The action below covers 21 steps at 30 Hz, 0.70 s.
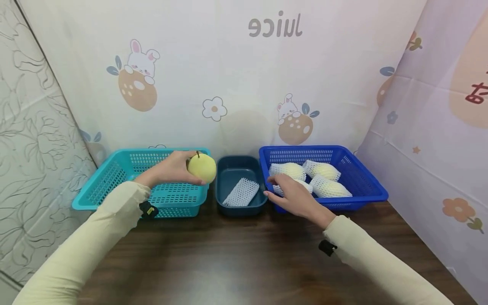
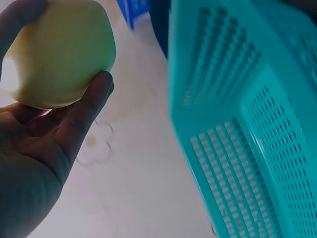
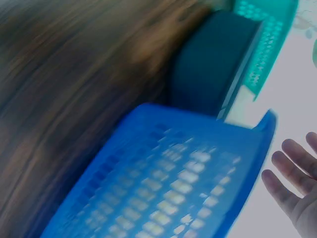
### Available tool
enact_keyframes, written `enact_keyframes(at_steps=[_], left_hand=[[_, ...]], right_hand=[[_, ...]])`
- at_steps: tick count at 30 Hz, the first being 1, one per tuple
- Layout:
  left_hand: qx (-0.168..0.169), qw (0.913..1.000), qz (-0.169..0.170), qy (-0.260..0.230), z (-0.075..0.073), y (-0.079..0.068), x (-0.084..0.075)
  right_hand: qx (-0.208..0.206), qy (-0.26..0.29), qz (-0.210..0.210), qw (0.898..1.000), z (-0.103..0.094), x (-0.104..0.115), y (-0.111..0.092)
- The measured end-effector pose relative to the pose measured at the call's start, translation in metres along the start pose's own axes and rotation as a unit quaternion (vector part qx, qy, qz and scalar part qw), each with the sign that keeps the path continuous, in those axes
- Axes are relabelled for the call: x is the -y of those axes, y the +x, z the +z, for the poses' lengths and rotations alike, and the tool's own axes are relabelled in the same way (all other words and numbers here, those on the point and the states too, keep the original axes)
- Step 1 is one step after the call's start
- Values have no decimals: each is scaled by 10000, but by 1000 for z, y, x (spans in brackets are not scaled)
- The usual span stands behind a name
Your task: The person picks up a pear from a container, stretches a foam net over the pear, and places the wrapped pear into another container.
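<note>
My left hand (image 1: 176, 168) grips a yellow-green pear (image 1: 203, 167), stem up, above the right side of the turquoise basket (image 1: 175, 212). In the left wrist view the thumb and fingers curl round the pear (image 2: 69, 54). My right hand (image 1: 291, 195) is over the near left part of the blue basket (image 1: 362, 198), its fingers apart and holding nothing. Several pears in white foam net sleeves (image 1: 331, 187) lie in that basket, one partly hidden by the right hand. Between the baskets, a loose white foam net sleeve (image 1: 242, 193) lies in the dark blue tray (image 1: 240, 211).
All three containers stand side by side at the back of the dark wooden table (image 1: 228, 258). A printed curtain (image 1: 244, 76) hangs right behind them, and another curtain (image 1: 427, 140) borders the right side.
</note>
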State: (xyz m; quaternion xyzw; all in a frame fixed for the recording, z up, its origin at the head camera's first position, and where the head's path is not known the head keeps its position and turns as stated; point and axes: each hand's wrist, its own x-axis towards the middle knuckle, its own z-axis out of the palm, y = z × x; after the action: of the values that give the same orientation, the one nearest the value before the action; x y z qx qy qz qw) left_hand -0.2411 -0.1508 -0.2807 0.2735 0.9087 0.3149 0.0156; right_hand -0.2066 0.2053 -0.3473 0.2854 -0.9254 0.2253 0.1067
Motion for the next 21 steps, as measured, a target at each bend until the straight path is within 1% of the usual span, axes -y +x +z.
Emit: enact_keyframes(at_steps=[2,5,8,12,17,21], left_hand=[[24,9999,96,-15,6,-3,-8],[51,9997,240,-95,16,-5,-18],[89,9989,417,-177,25,-8,-26],[134,9973,680,-256,39,-10,-34],[238,9940,970,-449,52,-11,-42],[350,9923,1063,-527,59,-13,-48]], right_hand=[[-63,245,-93,9996,-2,10,2],[-139,701,-355,9968,-2,23,7],[-171,1146,-706,9908,3,34,12],[-138,1638,-1021,9811,11,47,17],[-53,2043,-1307,9701,15,61,21],[-42,2195,-1348,9662,15,67,19]])
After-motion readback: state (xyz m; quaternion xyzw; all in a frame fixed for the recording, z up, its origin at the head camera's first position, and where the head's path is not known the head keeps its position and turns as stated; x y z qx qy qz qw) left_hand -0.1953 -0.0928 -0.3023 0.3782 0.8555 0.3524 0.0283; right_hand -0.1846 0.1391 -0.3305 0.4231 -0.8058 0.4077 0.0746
